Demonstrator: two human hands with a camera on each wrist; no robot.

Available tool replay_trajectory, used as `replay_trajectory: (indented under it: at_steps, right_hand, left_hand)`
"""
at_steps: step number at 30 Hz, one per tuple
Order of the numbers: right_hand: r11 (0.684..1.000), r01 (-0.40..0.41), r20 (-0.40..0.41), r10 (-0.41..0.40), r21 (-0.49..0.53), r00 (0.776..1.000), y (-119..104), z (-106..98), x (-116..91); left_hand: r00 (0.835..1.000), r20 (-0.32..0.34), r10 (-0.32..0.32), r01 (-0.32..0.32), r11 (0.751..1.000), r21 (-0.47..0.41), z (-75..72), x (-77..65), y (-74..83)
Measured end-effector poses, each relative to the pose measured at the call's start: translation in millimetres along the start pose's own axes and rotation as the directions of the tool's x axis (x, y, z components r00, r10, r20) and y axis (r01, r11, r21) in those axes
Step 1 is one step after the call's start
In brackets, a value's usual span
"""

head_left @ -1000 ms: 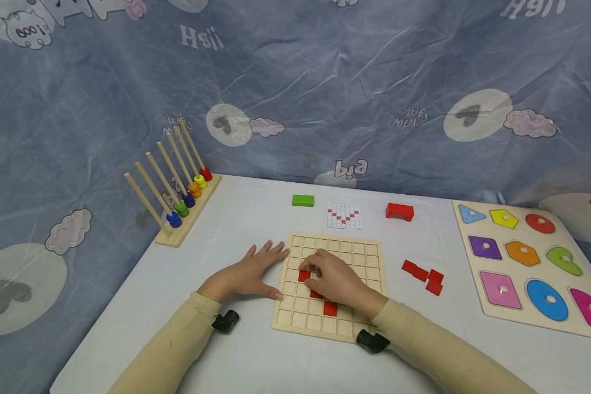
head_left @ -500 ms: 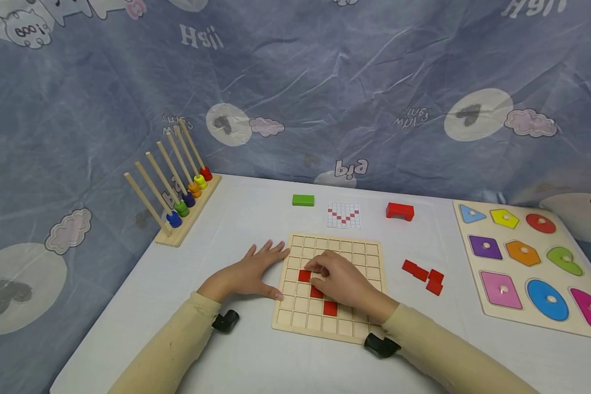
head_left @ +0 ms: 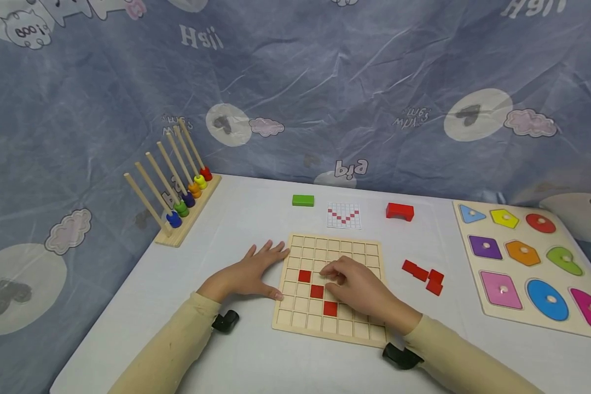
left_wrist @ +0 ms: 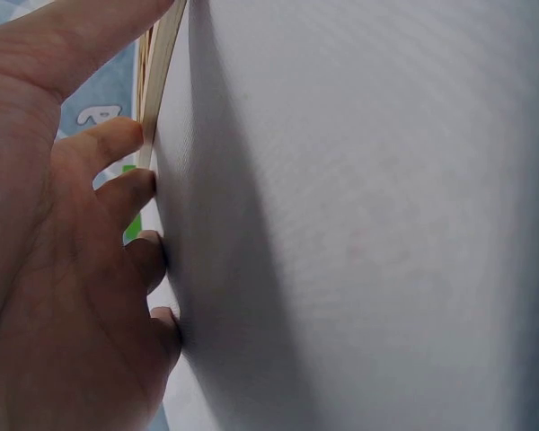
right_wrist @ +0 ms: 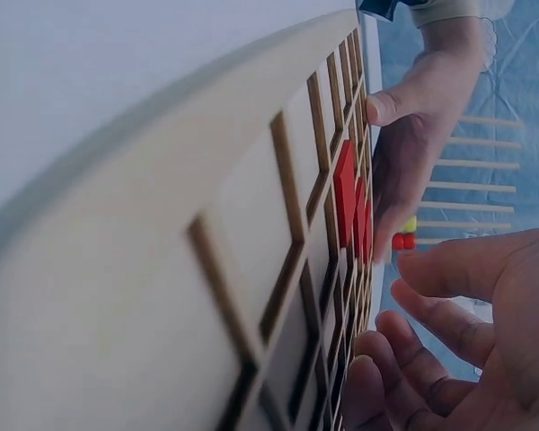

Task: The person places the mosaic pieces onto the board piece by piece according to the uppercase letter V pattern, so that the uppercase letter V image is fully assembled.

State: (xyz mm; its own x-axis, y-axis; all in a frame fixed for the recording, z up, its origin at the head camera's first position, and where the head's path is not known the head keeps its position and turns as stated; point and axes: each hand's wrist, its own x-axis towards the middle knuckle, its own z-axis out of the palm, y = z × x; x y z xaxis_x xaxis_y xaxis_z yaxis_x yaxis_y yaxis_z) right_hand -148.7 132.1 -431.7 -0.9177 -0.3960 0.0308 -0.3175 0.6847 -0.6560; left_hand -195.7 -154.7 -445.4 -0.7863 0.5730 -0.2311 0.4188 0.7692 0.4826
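A wooden grid board (head_left: 299, 319) lies flat on the white table. Three red square tiles sit in its cells in a diagonal: an upper left tile (head_left: 304, 276), a middle tile (head_left: 317, 291) and a lower right tile (head_left: 330, 309). My left hand (head_left: 248, 272) rests spread at the board's left edge, thumb and index fingertip right at the rim. Over the middle of the board hovers my right hand (head_left: 364, 290), fingers loosely bent. In the right wrist view, nothing sits between its thumb (right_wrist: 454, 267) and fingers.
Several loose red tiles (head_left: 434, 282) lie right of the board. Behind it are a green block (head_left: 302, 201), a patterned grid card (head_left: 343, 215) and a red arch block (head_left: 400, 211). A peg stand (head_left: 179, 235) stands far left, a shape puzzle (head_left: 509, 273) far right.
My right hand has drawn back to the right from the upper left red tile, uncovering all three tiles in the board. The left hand has stayed in place.
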Motion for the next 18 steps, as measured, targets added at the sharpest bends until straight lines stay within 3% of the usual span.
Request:
replay_trajectory:
  at_steps: [18]
  right_hand:
    - [0.998,-0.034,-0.053,0.032,-0.047,0.998,17.6,-23.0,-30.6]
  left_hand:
    - [1.0,0.001,0.014,-0.014,1.0,-0.014,-1.4,-1.6,0.6]
